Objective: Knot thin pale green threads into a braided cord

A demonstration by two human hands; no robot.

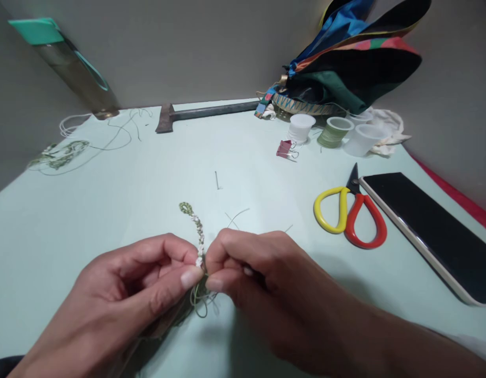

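Note:
A thin braided cord [199, 236] in green and white stands up between my hands, with a green loop at its top end. My left hand [148, 289] pinches its lower part between thumb and forefinger. Close against it on the right, my right hand [254, 268] is closed, thumb and forefinger pressed together on thin green threads beside the braid. Loose green threads [199, 302] hang in loops below the fingertips. The exact spot where the threads cross is hidden by the fingers.
Scissors [366, 220] with yellow and red handles and a phone [432, 231] lie at the right. Thread spools [334, 132], a binder clip [284, 149] and a folded umbrella [345, 68] are behind. A hammer [211, 111], bottle [77, 73] and tangled threads [63, 155] are farther left.

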